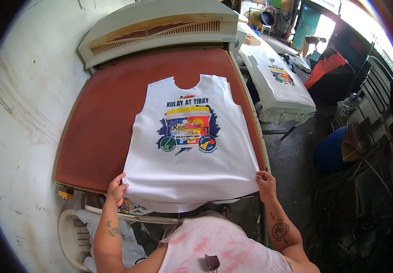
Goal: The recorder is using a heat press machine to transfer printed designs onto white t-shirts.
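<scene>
A white sleeveless shirt panel [160, 168] with a colourful paint-bucket print lies mostly flat on the reddish-brown bed [101, 109] of a large press machine. Its neckline points away from me, and its lower hem hangs over the bed's near edge. My left hand [116, 187] pinches the panel's lower left corner. At the lower right corner, my right hand [266, 185] grips the fabric the same way. Between the hands the hem is stretched, with soft folds.
The machine's vented hood [160, 34] spans the bed's far end. To the right, a stack of white printed panels [278, 91] lies on a table. A white plastic chair [71, 236] holding cloth stands at lower left. Metal chairs [378, 91] and a bending person [312, 44] are farther right.
</scene>
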### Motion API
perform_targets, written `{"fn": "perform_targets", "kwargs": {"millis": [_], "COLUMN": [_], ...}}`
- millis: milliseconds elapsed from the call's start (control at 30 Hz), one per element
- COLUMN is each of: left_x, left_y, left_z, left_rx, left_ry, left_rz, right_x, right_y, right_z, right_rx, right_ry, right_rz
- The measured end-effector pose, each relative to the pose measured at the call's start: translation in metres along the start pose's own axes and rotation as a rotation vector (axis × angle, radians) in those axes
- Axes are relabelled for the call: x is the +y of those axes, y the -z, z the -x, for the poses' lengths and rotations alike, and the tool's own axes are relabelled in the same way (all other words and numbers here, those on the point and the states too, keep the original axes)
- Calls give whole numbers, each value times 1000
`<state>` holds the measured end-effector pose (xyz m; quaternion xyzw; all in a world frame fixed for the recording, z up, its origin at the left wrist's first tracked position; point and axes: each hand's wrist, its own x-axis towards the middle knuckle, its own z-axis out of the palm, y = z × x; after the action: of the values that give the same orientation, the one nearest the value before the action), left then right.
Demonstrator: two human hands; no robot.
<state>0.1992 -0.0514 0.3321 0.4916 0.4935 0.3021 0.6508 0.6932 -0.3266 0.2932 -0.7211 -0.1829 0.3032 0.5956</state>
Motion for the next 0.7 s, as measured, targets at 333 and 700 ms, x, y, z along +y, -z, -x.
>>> {"fn": "perform_targets", "kwargs": {"millis": [333, 700], "left_x": [32, 7], "left_y": [11, 28], "left_z": [9, -3], "left_rx": [-27, 81], "left_ry": [122, -18], "left_rz": [-25, -567], "right_x": [-26, -15], "right_y": [-7, -10], "right_z": [30, 26], "right_rx": [85, 227], "right_ry": [-46, 75], "right_rz": [11, 277]}}
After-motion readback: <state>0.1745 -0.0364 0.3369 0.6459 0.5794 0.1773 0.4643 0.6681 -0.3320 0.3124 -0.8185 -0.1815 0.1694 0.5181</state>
